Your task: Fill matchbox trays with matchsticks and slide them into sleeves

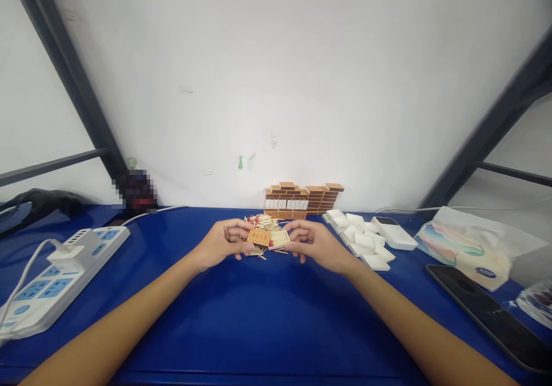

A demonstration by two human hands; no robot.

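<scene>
My left hand grips the orange-brown sleeve of a matchbox, thumb in front and fingers behind. At its right end, my right hand pinches the white inner tray, which holds a row of matches. Tray and sleeve meet end to end; whether the tray's tip is inside the sleeve I cannot tell. Behind and beneath them lies a loose heap of red-tipped matches, partly hidden by the box and my hands.
Stacked matchboxes stand against the wall. To the right are several white empty trays, a white device, a tissue pack and a black phone. A power strip with a plugged-in charger lies left on the blue table.
</scene>
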